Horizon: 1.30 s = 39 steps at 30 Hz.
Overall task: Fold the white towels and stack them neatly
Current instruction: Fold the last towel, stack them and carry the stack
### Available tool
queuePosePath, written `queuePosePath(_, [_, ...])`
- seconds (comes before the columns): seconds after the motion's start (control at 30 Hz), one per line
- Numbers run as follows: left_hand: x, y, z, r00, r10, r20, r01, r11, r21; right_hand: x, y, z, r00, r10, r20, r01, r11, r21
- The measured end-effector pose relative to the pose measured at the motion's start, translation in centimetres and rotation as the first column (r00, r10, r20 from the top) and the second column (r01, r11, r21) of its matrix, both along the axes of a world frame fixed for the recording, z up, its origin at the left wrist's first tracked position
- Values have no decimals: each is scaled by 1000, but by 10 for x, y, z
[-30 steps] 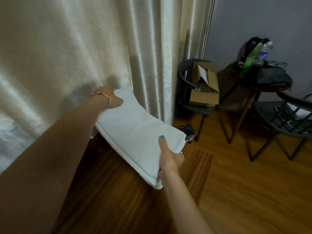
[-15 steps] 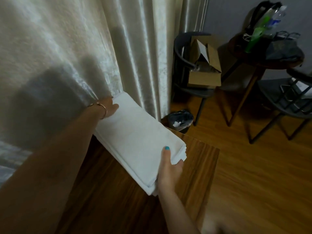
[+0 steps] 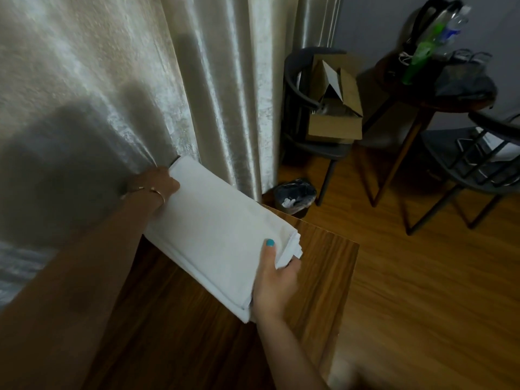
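A stack of folded white towels [image 3: 216, 232] lies slanted over the far corner of a dark wooden table [image 3: 323, 266]. My left hand [image 3: 157, 184], with a thin bracelet at the wrist, holds the stack's far end near the curtain; its fingers are hidden under the cloth. My right hand [image 3: 277, 280] grips the near right end, thumb on top and fingers curled under the layered edges. I cannot tell whether the stack rests on the table or hovers just above it.
A pale curtain [image 3: 126, 80] hangs right behind the table. On the floor past the table corner stands a small bin [image 3: 295, 195]. Further right are a dark chair with a cardboard box [image 3: 334, 108], a round side table [image 3: 436, 91] with bottles, and another chair [image 3: 478, 161].
Both hands have lowered the towel stack toward the table's far corner, and the view has tilted down a little. The grips look the same.
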<state>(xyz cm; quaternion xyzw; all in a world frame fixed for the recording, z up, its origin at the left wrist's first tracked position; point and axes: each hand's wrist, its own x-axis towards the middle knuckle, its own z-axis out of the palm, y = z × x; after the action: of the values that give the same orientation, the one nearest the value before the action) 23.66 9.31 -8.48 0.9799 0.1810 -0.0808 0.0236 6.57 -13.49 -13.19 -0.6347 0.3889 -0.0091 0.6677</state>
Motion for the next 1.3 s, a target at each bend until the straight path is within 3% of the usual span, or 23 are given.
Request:
queuePosePath(0.03, [-4,-1,-1,993,-63,100,55,995,85,-1,1,5,1000,14,-12,-16,995,-97])
queuePosePath(0.07, [-9,-2,-3,965,-165,205,128,975,182,0,1,9,999,40,-3,-39,951,-307])
queuePosePath(0.13, [-17,-12,-9,871,-383,307,285,904,320,2,-1,16,986,156,51,-64,654,-754])
queuePosePath(0.17, [-22,-20,-10,848,-428,312,340,891,300,4,-1,23,966,256,35,-102,503,-858])
queuePosePath(0.2, [-27,-28,-12,853,-425,302,363,900,240,9,-1,28,923,382,-36,-196,389,-900])
queuePosePath(0.27, [-38,-41,-21,921,-321,221,299,946,126,15,5,29,791,580,-196,-410,264,-873])
queuePosePath(0.33, [-45,-43,-35,976,-195,100,191,980,48,16,10,18,695,645,-317,-544,183,-819])
queuePosePath(0.4, [-45,-43,-43,991,-119,59,121,992,-34,16,9,6,662,631,-404,-589,105,-801])
queuePosePath(0.73, [-43,-46,-47,994,-88,70,92,994,-59,25,6,-9,656,619,-433,-629,129,-767])
queuePosePath(0.93, [-56,-55,-35,999,-48,-22,47,996,-77,28,-2,12,543,625,-561,-709,-18,-705])
queuePosePath(1.0, [-66,-61,-35,1000,-8,6,8,996,-91,35,-12,23,600,647,-470,-652,55,-756])
queuePosePath(1.1, [-83,-62,-35,950,169,263,-125,977,-175,55,-32,35,677,634,-374,-630,237,-740])
queuePosePath(1.17, [-98,-66,-33,842,421,338,-292,881,-371,73,-42,40,612,634,-473,-733,229,-641])
queuePosePath(1.2, [-105,-70,-33,768,564,304,-376,781,-499,81,-45,41,546,640,-540,-791,181,-585])
queuePosePath(1.3, [-117,-82,-32,531,847,7,-500,320,-805,103,-53,42,296,738,-606,-932,83,-353])
